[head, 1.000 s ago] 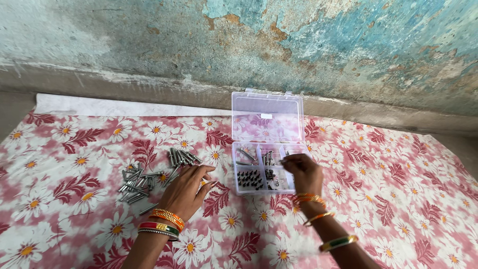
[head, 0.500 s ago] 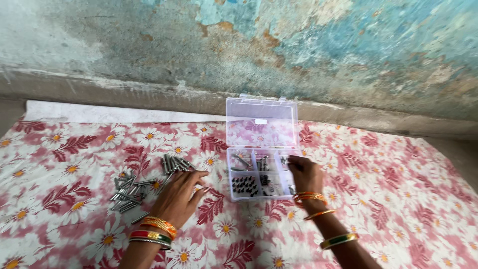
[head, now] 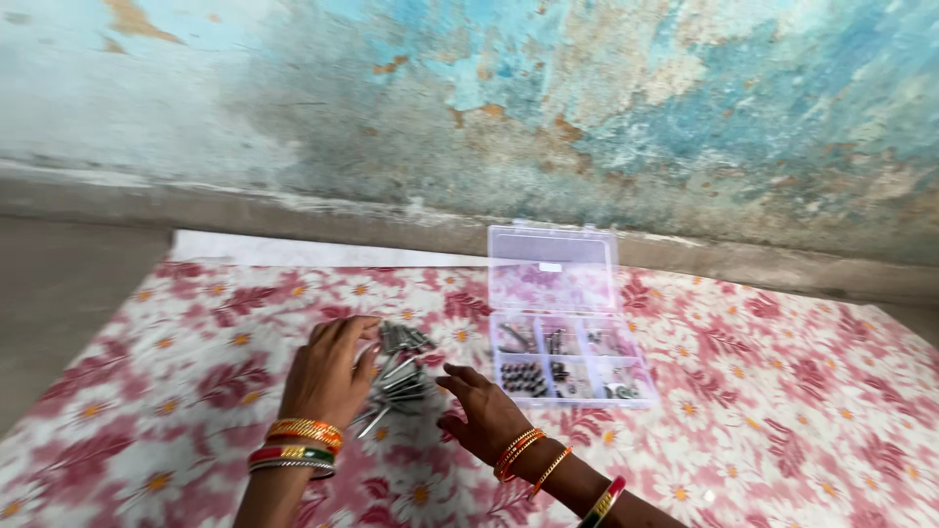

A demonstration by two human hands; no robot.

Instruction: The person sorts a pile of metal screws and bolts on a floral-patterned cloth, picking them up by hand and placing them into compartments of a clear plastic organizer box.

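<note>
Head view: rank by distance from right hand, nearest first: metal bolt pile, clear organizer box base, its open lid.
From the right hand:
1. Metal bolt pile, just to its left, by the fingertips.
2. Clear organizer box base, to its right and beyond.
3. Open lid, upright behind the base, nearest the wall.

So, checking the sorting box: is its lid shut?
No, the clear box's lid stands raised at the back, leaving the compartments uncovered.

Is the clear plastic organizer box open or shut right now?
Open. The organizer box has its clear lid hinged up toward the wall, leaving the compartments uncovered, with small dark screws and metal bits visible inside.
</note>
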